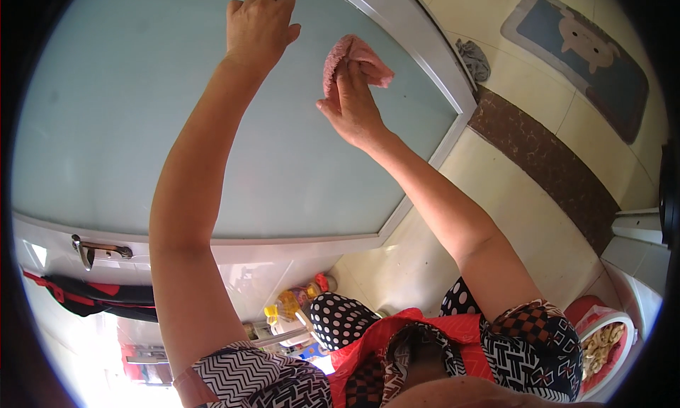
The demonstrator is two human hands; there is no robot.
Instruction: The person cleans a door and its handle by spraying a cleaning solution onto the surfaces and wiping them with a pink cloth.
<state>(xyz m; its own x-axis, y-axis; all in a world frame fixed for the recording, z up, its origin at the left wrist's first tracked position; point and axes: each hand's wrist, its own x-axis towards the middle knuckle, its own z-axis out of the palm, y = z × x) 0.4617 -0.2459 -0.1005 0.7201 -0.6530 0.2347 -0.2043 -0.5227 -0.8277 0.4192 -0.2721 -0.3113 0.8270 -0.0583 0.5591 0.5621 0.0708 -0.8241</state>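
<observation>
A pink fluffy cloth (pixel 350 52) is pinched in my right hand (pixel 355 102), against or just in front of the frosted glass panel (pixel 297 169) of a door with a pale frame (pixel 425 52). Further left and higher in the view, my left hand (pixel 260 25) has its fingers curled near the panel's upper part; its palm side is hidden, so whether it grips anything does not show. A metal door handle (pixel 101 248) sits on the frame at lower left, away from both hands.
Beyond the door's edge lie a grey rag (pixel 473 60) and a floor mat with an animal picture (pixel 574 52). A brown marble strip (pixel 542 163) crosses the tiled floor. Oil bottles (pixel 289 304) stand below the door. A lined bin (pixel 605 349) is at lower right; a black-and-red item (pixel 101 296) hangs left.
</observation>
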